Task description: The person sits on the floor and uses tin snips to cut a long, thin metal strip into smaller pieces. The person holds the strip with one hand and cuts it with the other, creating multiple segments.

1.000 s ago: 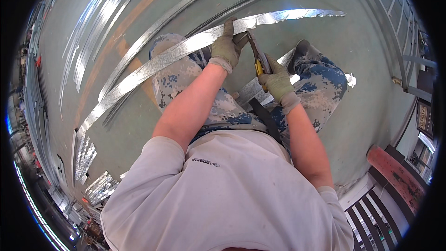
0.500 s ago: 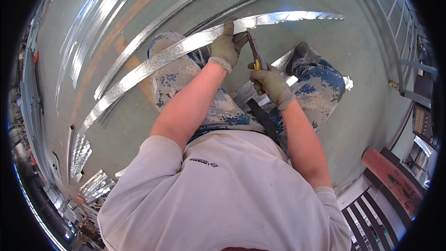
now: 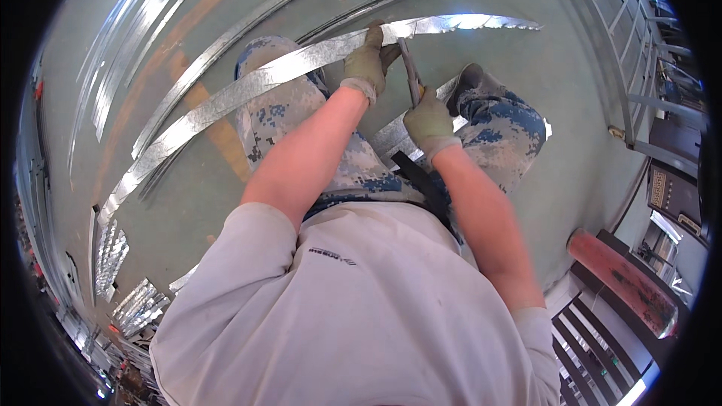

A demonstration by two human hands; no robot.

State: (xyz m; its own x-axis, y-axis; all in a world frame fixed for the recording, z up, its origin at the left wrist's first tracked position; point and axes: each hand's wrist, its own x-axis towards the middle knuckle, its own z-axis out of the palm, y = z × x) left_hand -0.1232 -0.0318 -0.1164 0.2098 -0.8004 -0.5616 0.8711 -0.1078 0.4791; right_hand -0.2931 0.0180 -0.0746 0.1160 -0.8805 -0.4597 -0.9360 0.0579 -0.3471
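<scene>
A long, shiny sheet-metal strip (image 3: 277, 72) runs across my thighs and out to the right, where its near edge is cut into a row of notches. My gloved left hand (image 3: 365, 66) is closed on the strip's near edge, thumb lying over its face. In my gloved right hand (image 3: 430, 120) are dark-bladed tin snips (image 3: 411, 74). Their jaws touch the strip's near edge just right of my left hand. The handles are mostly hidden by my right fingers.
More long metal strips (image 3: 244, 24) lie on the floor ahead and to the left. Stacks of short metal pieces (image 3: 141, 307) sit at the lower left. A metal frame on casters (image 3: 617, 53) stands at right, above a red cylinder (image 3: 620, 282) and a slatted bench (image 3: 594, 342).
The strip has shifted slightly left through the view with my left hand. My right hand has turned on the snips, hiding the yellow handle part, and the jaws sit nearer the strip's edge.
</scene>
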